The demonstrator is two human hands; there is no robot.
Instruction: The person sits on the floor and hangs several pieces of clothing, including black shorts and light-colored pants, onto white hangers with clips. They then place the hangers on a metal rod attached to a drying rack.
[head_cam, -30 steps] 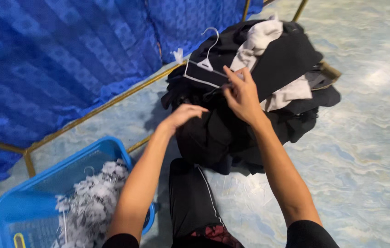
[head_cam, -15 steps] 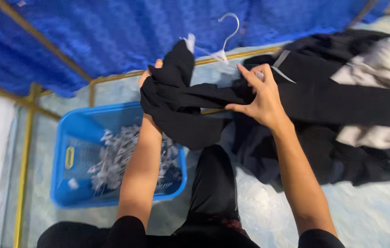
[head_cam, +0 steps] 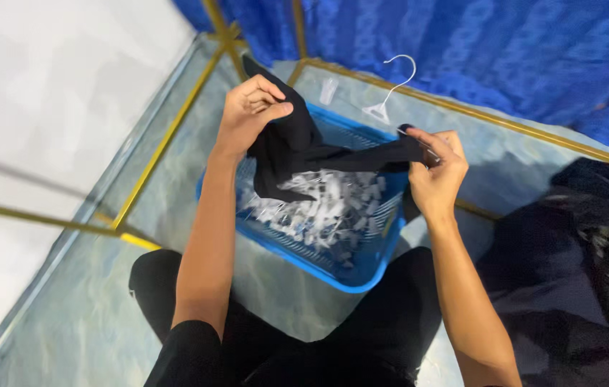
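- Left hand (head_cam: 250, 107) is fisted on one end of a black garment (head_cam: 297, 150), thumb pressed on top.
- Right hand (head_cam: 437, 172) pinches the other end, fingers closed around the cloth and what looks like a thin hanger bar.
- The hands are apart, and the garment hangs stretched between them, directly above the blue basket (head_cam: 362, 269).
- A white hanger (head_cam: 390, 89) shows its hook and neck above the garment; whether it is joined to the cloth or lying behind, I cannot tell.
- Basket holds a heap of white clips (head_cam: 326, 211), or small hangers; too blurred to say which.
- Progress, as a judgement: the garment is off the pile and held in the air, not yet laid down or put anywhere. A dark clothes pile (head_cam: 584, 258) at right looks untouched, so a good deal seems left.
- Packages, labels, signs: none visible. Basket has a yellowish handle slot on its near right wall.
- Surroundings: blue patterned cloth (head_cam: 505, 50) behind, gold frame bars (head_cam: 168, 136) over a pale marbled floor (head_cam: 68, 315).
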